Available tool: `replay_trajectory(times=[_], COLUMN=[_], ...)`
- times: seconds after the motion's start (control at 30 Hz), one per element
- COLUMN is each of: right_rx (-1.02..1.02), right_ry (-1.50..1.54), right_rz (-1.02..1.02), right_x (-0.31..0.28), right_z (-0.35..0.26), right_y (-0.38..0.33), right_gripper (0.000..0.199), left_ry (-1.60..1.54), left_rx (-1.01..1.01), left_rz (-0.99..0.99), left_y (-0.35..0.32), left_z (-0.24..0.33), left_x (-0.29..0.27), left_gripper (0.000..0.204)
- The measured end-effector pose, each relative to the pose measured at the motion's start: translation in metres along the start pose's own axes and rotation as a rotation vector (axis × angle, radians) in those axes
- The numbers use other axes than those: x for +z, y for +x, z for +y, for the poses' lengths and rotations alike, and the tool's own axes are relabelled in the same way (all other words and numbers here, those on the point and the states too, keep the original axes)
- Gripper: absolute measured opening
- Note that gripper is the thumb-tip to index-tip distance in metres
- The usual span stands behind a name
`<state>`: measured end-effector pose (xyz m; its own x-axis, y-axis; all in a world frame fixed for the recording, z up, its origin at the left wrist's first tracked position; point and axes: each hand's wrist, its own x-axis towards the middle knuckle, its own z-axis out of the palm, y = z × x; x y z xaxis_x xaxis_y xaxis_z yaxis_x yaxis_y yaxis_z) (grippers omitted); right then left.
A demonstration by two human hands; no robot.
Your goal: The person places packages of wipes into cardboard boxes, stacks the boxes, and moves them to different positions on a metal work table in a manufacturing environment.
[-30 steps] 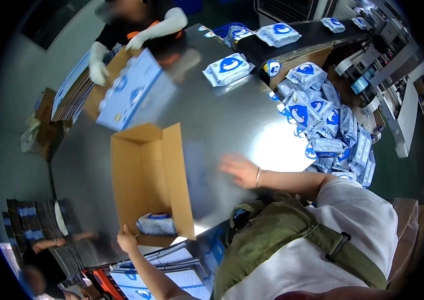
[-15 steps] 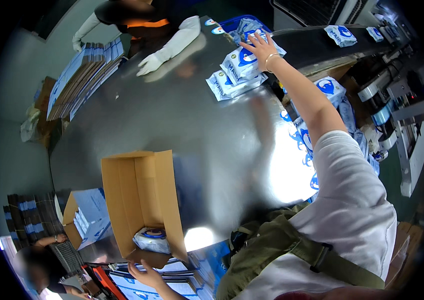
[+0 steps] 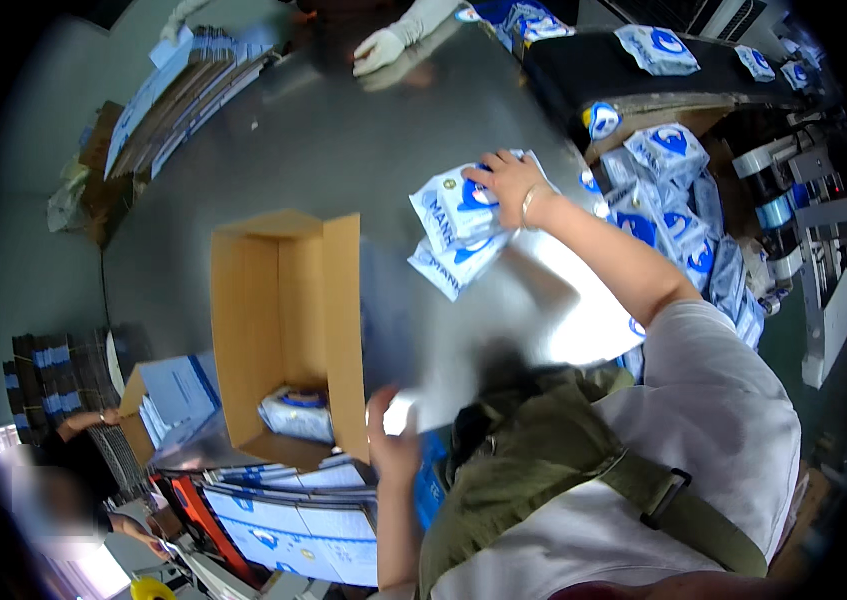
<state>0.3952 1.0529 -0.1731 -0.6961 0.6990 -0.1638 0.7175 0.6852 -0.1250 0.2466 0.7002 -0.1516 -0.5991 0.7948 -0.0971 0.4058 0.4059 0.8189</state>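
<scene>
My right hand [image 3: 512,188] lies over the upper of two stacked white-and-blue wipes packs [image 3: 446,212], its fingers bent over the top. A lower wipes pack [image 3: 449,272] sticks out from under it on the metal table. My left hand [image 3: 394,440] is beside the right wall of an open cardboard box [image 3: 344,330], slightly blurred, thumb and fingers apart with nothing in them. Inside the box, at its near end, sits another wipes pack [image 3: 302,415].
More packs ride a black conveyor [image 3: 584,75] at the far right; a heap of packs [image 3: 674,200] lies below it. Flattened cartons [image 3: 184,95] stand far left, others [image 3: 294,525] near. A co-worker's gloved hand [image 3: 379,52] rests at the far edge. Another person [image 3: 54,480] works at left.
My right hand has drawn the two stacked packs toward me across the table. My left hand has moved from the box's near edge to its right side. The co-worker's arms shifted.
</scene>
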Motion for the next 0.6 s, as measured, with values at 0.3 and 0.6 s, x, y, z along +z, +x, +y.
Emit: replay_trajectory(times=[0.3, 0.6], right_rx=[-0.066, -0.084], right_ry=[0.156, 0.701], right_rz=[0.203, -0.297], right_x=[0.054, 0.054], right_z=[-0.111, -0.052], right_y=[-0.181, -0.082], right_gripper=[0.072, 0.081], left_ry=[0.571, 0.025], left_rx=[0.337, -0.136], left_rz=[-0.228, -0.817], left_y=[0.009, 0.081], left_z=[-0.088, -0.067], left_x=[0.088, 0.037], left_gripper=[0.099, 0.084])
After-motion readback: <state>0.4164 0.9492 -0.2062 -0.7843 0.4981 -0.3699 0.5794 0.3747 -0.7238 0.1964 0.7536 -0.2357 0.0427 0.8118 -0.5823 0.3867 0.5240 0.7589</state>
